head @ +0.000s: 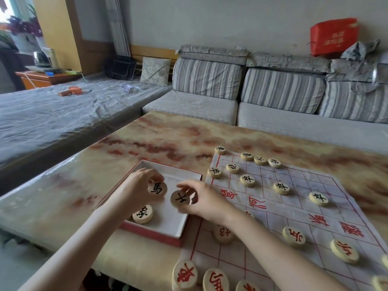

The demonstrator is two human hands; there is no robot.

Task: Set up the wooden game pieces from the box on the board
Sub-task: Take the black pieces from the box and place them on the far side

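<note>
A shallow red-edged white box (190,219) sits on the table left of the white cloth board (294,208). Over the box, my left hand (138,187) grips a round wooden piece with a black character (157,189). My right hand (201,199) pinches a second black-marked piece (180,199) just beside it. One more black-marked piece (142,214) lies in the box. Several black-marked pieces, such as one (247,180), stand on the board's far side. Red-marked pieces, such as one (294,236), stand on the near side.
The marble-patterned table (168,135) holds the box and the board. A grey striped sofa (273,101) runs behind it, and a covered bed (63,114) lies to the left. The table's left edge is near the box.
</note>
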